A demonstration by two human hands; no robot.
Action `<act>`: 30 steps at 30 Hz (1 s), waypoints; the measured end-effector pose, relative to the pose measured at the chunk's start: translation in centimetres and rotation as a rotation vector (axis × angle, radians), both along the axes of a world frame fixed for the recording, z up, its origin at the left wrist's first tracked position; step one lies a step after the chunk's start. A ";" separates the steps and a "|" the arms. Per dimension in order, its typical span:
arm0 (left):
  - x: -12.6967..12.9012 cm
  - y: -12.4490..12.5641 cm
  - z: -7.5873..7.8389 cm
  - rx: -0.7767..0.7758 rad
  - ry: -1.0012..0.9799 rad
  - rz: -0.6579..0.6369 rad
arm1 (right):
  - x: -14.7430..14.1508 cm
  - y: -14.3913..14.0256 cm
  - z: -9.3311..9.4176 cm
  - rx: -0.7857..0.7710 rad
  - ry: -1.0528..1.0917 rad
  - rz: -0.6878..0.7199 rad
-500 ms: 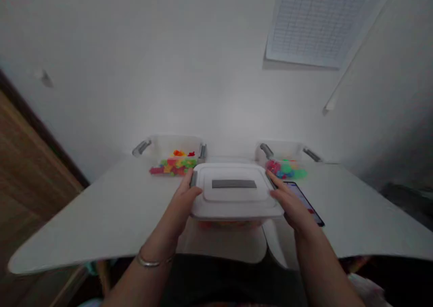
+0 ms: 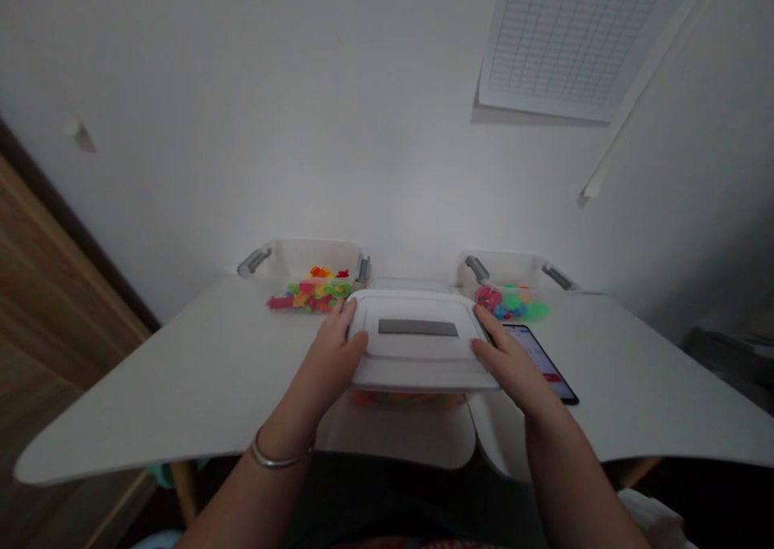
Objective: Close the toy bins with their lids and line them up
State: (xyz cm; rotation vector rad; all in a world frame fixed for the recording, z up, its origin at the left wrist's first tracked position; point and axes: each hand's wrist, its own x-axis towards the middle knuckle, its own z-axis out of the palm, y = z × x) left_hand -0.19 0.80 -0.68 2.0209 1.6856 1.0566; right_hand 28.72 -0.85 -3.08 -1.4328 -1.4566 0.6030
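Note:
A storage box with a white lid (image 2: 423,355) and a grey strip on top sits in the middle, near the table's front. Red and orange contents show faintly below the lid's front edge. My left hand (image 2: 339,343) grips the box's left end, its thumb on the lid and its fingers along the side. At the opposite end my right hand (image 2: 505,355) clasps the box the same way, thumb over the lid's edge. The side latches are mostly hidden under my hands.
On the white table (image 2: 199,388), an open clear bin (image 2: 290,259) of colourful pieces stands back left, and a second clear bin (image 2: 505,265) with pieces back right. A phone (image 2: 544,363) lies right of the box. A printed sheet (image 2: 562,45) hangs on the wall.
Both hands have shifted slightly inward over the lid's ends, thumbs further onto it. The grey left latch, visible earlier, is now covered by my left hand.

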 end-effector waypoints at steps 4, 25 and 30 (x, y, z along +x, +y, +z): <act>0.9 -1.5 0.9 0.258 0.323 0.027 | -1.1 0.4 -0.2 -0.003 0.115 -0.026; 4.5 -3.5 0.7 0.447 0.523 -0.035 | -9.3 3.3 -4.5 0.255 -0.239 0.263; 4.4 -3.3 0.3 0.483 0.523 -0.032 | -4.5 5.9 -3.1 0.177 -0.497 0.062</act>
